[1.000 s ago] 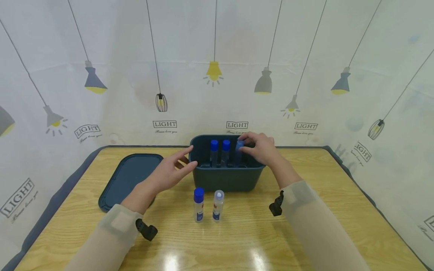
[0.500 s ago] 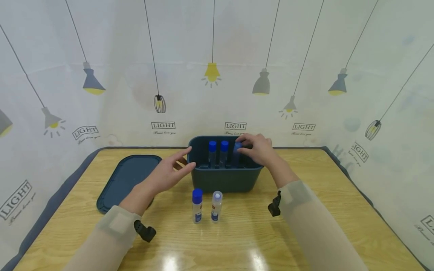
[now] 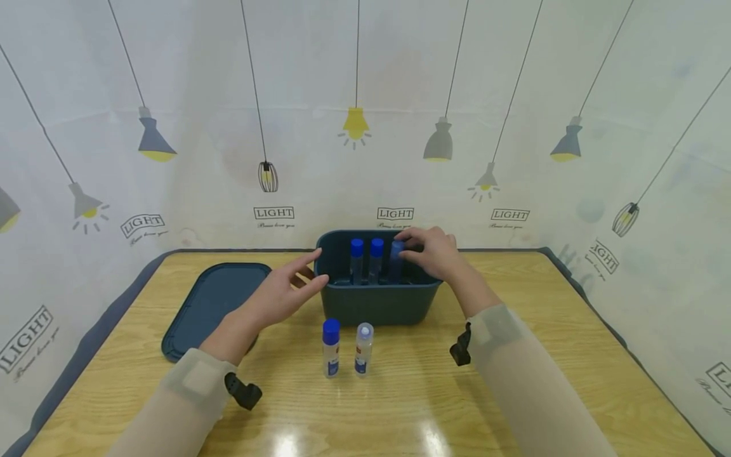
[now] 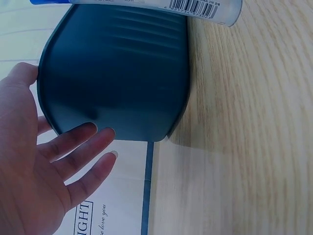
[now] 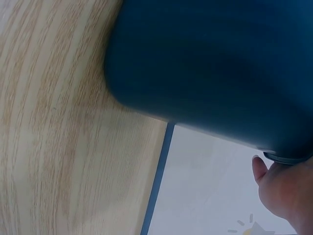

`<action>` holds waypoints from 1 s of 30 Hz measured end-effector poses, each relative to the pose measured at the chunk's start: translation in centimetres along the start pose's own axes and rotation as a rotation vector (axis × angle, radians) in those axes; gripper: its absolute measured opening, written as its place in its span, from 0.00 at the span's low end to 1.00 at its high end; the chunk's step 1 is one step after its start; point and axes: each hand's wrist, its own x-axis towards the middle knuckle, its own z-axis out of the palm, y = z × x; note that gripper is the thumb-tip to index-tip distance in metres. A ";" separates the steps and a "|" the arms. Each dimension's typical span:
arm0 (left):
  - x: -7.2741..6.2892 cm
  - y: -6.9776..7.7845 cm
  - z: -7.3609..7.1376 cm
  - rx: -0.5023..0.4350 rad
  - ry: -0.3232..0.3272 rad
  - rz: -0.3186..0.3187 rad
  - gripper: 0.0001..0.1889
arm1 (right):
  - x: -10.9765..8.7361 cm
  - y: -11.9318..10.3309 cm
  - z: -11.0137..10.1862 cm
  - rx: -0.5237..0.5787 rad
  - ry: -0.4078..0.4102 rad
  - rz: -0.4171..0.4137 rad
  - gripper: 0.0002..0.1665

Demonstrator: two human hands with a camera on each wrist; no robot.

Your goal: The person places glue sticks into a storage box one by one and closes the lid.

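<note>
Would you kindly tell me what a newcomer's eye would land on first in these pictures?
First, the dark teal bin at the middle of the wooden table, with blue-capped bottles standing inside; the right hand grips the rightmost bottle there, while the left hand rests open against the bin's left side. Next, two bottles in front of the bin, one blue-capped, one clear-capped, and the bin's lid lying flat to the left.

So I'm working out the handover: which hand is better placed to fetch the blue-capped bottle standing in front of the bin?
Probably the left hand: it's open beside the bin, near that bottle. The right hand holds a bottle inside the bin.
</note>
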 end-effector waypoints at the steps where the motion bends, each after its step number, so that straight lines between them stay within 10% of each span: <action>1: 0.0 0.0 0.0 0.001 0.000 0.002 0.39 | 0.0 0.0 0.0 0.000 0.001 -0.001 0.24; 30: 0.0 0.1 0.0 0.018 0.005 0.009 0.40 | -0.1 0.1 0.0 0.073 0.021 0.003 0.26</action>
